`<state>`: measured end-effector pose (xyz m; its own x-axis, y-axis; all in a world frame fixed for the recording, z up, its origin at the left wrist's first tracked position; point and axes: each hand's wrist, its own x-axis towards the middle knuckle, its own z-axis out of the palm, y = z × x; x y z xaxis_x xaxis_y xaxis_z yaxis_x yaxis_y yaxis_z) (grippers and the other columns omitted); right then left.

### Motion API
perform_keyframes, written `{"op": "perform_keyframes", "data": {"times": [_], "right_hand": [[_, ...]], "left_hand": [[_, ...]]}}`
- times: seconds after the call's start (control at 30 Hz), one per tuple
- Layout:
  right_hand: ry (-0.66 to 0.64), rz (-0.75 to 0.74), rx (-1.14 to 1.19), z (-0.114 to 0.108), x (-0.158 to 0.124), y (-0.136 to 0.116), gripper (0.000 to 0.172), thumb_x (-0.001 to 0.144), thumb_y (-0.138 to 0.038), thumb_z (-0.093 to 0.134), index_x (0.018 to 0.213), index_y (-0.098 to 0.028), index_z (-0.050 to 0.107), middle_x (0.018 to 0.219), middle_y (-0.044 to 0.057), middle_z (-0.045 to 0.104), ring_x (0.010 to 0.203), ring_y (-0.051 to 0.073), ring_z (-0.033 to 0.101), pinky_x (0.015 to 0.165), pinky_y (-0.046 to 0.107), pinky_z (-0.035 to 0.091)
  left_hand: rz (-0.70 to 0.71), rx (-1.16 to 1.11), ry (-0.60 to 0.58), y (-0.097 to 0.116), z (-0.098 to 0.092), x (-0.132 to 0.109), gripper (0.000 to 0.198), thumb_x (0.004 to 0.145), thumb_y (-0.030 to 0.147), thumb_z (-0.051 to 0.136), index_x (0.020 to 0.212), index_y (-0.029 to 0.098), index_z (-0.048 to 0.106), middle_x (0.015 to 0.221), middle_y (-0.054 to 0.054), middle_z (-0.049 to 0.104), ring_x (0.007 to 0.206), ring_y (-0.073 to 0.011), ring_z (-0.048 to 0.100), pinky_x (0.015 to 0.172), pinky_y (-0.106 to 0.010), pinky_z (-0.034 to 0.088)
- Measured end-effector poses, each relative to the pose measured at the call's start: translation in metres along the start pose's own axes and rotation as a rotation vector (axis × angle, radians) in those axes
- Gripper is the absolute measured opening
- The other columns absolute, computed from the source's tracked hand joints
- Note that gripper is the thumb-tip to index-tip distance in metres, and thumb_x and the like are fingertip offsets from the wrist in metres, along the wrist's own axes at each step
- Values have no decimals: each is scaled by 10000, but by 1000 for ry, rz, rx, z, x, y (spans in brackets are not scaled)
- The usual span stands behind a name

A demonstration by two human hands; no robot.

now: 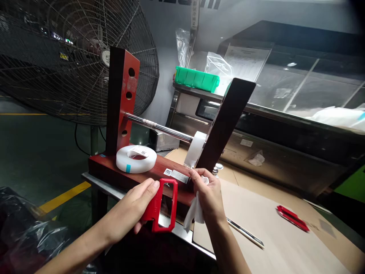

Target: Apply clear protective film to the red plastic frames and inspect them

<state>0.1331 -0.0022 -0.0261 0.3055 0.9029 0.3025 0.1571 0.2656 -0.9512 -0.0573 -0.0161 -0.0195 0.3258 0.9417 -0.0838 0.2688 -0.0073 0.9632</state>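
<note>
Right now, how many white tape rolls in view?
2: one roll lying flat on the red wooden base, another roll threaded on the steel rod. More could be hidden.

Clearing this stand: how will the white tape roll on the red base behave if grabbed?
The white tape roll lies flat, so it probably stays put when nudged; on edge it would likely roll. Its thick winding looks stiff.
</note>
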Motion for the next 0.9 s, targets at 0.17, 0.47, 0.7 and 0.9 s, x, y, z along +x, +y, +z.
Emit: {"op": "perform_keyframes", "data": {"times": [0.17,0.47,0.7,0.9], "right_hand": [[-58,18,6,-3,-19,-3,421,751,-558,627,751,-145,544,536,-45,369,487,61,307,501,215,288],[-128,55,10,-11,-70,-9,343,787,-442,595,676,-127,514,597,-8,463,570,78,362,561,230,285],[-121,94,-10,-13,-82,-5,364,778,-467,557,658,-131,489,556,-23,375,531,72,297,530,238,216],[-116,110,-27,-17,-84,-7,379,777,-485,555,656,-130,497,555,-18,407,531,75,309,541,236,219]], "left_hand": [[49,51,-71,9,2,17,580,845,710,303,963,173,486,585,19,462,442,-102,403,381,-197,338],[145,54,-144,26,19,33,587,835,696,324,956,151,505,695,-40,526,512,-126,474,335,-181,330],[128,196,-175,33,27,37,633,763,747,425,944,142,477,683,-10,511,511,-126,481,354,-201,359],[136,282,-166,36,28,35,640,741,727,493,1021,153,459,746,-24,580,503,-126,493,357,-207,353]]}}
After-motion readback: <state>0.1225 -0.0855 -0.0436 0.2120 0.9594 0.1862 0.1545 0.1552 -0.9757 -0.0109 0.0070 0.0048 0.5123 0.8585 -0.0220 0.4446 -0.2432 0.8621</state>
